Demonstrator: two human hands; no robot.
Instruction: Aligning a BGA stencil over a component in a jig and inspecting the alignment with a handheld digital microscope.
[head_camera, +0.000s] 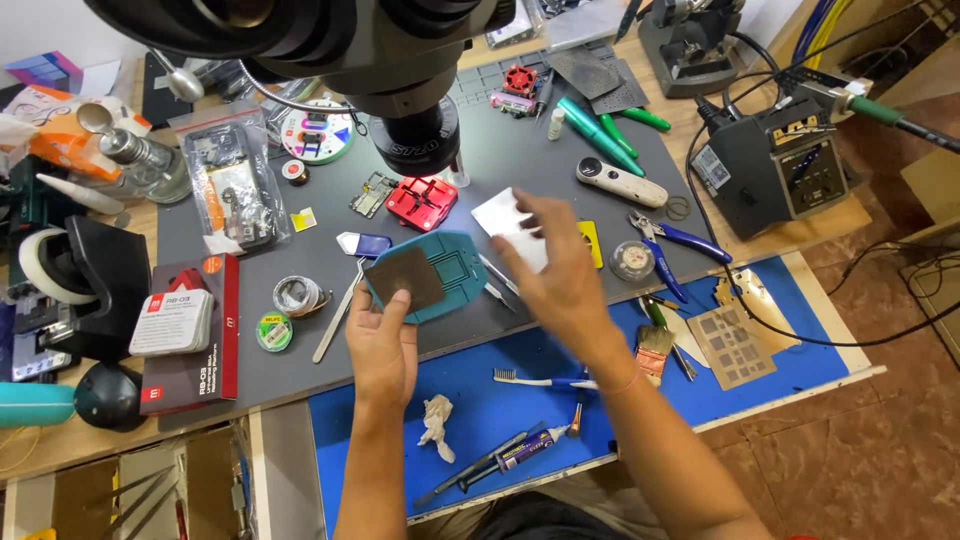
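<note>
My left hand holds a thin grey metal stencil plate by its lower corner, over the left part of a teal repair platform on the dark grey work mat. My right hand is blurred, fingers spread, and carries a white square piece just right of the teal platform. Tweezers lie between the platform and my right hand. A red fixture sits just beyond the platform, under the microscope head.
A soldering station stands at the right, blue-handled pliers and gold stencils near it. On the blue mat lie a toothbrush, a crumpled tissue and a flux syringe. Boxes, solder wick and tape crowd the left.
</note>
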